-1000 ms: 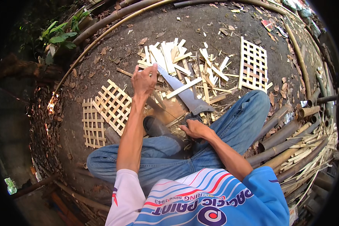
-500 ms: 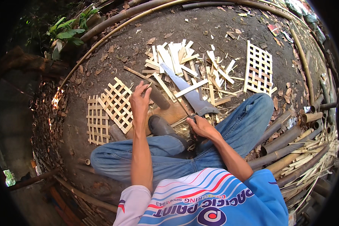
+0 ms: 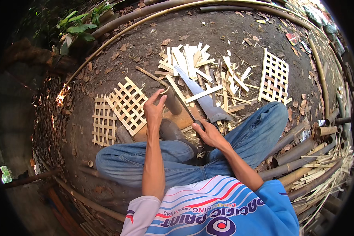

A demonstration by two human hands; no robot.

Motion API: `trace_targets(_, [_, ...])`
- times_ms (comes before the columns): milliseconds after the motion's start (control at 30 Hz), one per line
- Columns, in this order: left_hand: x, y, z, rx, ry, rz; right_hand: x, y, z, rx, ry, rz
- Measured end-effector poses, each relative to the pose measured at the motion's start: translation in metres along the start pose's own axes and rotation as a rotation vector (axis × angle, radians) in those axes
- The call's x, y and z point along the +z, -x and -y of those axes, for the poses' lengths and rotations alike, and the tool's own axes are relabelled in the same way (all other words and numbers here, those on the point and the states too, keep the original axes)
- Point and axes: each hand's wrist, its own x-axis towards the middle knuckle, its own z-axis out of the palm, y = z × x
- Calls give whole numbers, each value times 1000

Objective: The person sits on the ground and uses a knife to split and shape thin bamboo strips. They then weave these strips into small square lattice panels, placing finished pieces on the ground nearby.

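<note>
My left hand (image 3: 155, 108) is closed, thumb and fingers pinching what looks like a thin pale bamboo strip (image 3: 165, 91), seen almost end-on. Just beside it a dark brown cylinder (image 3: 173, 103) rises from a wooden block (image 3: 187, 116). My right hand (image 3: 209, 133) grips the dark handle of a knife (image 3: 189, 112), whose narrow blade slants up and left past the cylinder. A handsaw (image 3: 202, 94) lies beyond my right hand, among a heap of pale bamboo slats (image 3: 187, 59). One slat (image 3: 203, 93) lies across the saw blade.
Woven bamboo lattice panels lie at the left (image 3: 128, 106) and right (image 3: 274, 76). My bent legs in jeans (image 3: 247, 126) frame the work spot, a dark boot (image 3: 173, 131) near the block. Bamboo poles (image 3: 297, 147) and split strips (image 3: 322, 169) are piled at the right.
My left hand has come down slightly and closer to the cylinder with the strip. The knife blade now reaches farther up and left, toward that hand. The whole view has shifted slightly.
</note>
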Motion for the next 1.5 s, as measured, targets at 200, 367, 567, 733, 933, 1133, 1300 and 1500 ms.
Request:
trace_targets(200, [-2,4,1,-57,125,-17,2,2,-2,24,-24,37])
trace_targets(367, [1,11,1,-71,139,-67,4,1,-2,42,-34,45])
trace_targets(567, [5,16,22,-174,249,-151,3,6,9,86,-12,110])
trace_targets(733, [14,20,9,-108,160,-97,8,6,-7,-2,-74,31])
trace_targets(933, [18,24,8,-21,72,-101,8,7,1,5,-89,23])
trace_targets(1133, [21,25,10,-82,106,-97,8,7,16,-97,-117,-30])
trace_targets(1300, [16,22,21,-11,113,-76,11,7,23,-83,-120,-54])
trace_targets(1500, [19,27,13,-180,312,-106,15,6,29,-105,-74,-59])
